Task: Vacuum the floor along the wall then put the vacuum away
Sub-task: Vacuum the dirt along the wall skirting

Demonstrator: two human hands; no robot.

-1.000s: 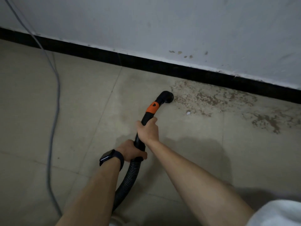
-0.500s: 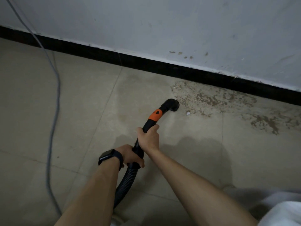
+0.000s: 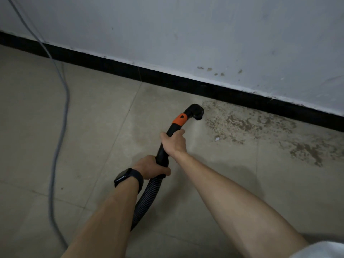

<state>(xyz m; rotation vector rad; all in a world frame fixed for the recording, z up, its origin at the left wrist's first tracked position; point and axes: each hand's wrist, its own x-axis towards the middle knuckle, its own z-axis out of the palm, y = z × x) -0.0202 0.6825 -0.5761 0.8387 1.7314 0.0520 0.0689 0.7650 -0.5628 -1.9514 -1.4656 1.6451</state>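
A black vacuum wand with an orange collar [image 3: 179, 119] ends in a round brush nozzle [image 3: 196, 112] that touches the tiled floor at the left edge of a brown dirt patch [image 3: 247, 123]. My right hand [image 3: 174, 142] grips the wand just below the collar. Further down, my left hand [image 3: 151, 167], with a black watch on its wrist, grips the wand where the ribbed hose [image 3: 147, 200] joins it. The hose runs down between my forearms. The vacuum body is out of view.
A white wall [image 3: 204, 34] with a black skirting strip [image 3: 167, 79] runs diagonally across the top. A grey cable [image 3: 61, 131] hangs down the wall and trails over the floor at the left. A small white scrap [image 3: 217, 139] lies in the dirt.
The nozzle has moved away from me toward the skirting, up to the top-left corner of the dirt patch. Both hands keep their grip on the wand.
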